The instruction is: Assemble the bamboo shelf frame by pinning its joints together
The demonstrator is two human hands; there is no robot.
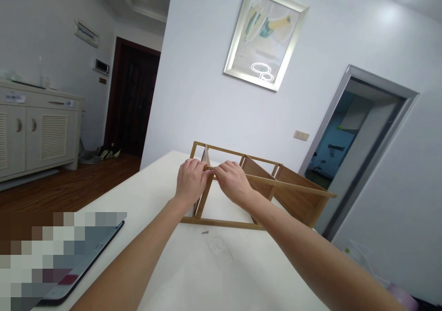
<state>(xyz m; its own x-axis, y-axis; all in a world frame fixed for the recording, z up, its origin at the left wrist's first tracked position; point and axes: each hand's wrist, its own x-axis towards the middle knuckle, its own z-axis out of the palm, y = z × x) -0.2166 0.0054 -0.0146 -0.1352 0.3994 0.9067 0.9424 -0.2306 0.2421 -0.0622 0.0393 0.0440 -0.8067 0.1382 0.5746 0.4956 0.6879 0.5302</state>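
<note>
A small wooden shelf frame (300,187) lies on its side on the white table (193,265), with several slats and panels between its rails. My left hand (191,180) is closed at the frame's upper rail, near its left end. Close beside it, my right hand (232,180) pinches the same rail, and the fingertips of both hands nearly meet there. Whether a small part sits between the fingers is hidden. A single screw (205,232) lies on the tabletop in front of the frame.
At the table's left edge lies a flat dark-edged device (96,251), partly pixelated. Behind the table is a wall with a framed picture (265,35) and a switch (301,135). A doorway (345,131) opens at right; a white cabinet (37,127) stands at far left.
</note>
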